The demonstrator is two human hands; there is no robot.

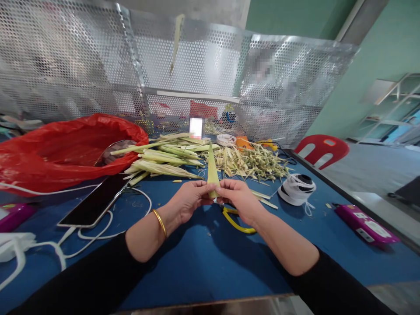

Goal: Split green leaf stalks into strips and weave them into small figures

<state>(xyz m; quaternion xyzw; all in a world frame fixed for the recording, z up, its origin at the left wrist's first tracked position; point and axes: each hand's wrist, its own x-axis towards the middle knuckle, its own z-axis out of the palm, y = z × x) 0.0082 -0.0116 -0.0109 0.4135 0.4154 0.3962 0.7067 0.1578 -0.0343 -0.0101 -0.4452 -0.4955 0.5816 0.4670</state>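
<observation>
Between both hands stands a pale green pointed leaf (212, 168), its tip up and away from me. My left hand (196, 195) pinches its lower end from the left, thumb and fingers pressed together. From the other side my right hand (236, 196) grips the same end, so the base is partly hidden. Scissors with yellow handles (241, 226) lie on the table just under my right hand; their blades are mostly hidden. Beyond the hands is a heap of long pale green stalks (167, 159). To its right spreads a pile of short trimmed pieces (259, 162).
A red plastic bag (65, 148) stands open at left, by a phone (96, 202) with white cables. At right are a roll of white cord (297, 189), a purple packet (365, 224) and a red chair (323, 148). A perforated panel (193, 57) borders the blue table (203, 275).
</observation>
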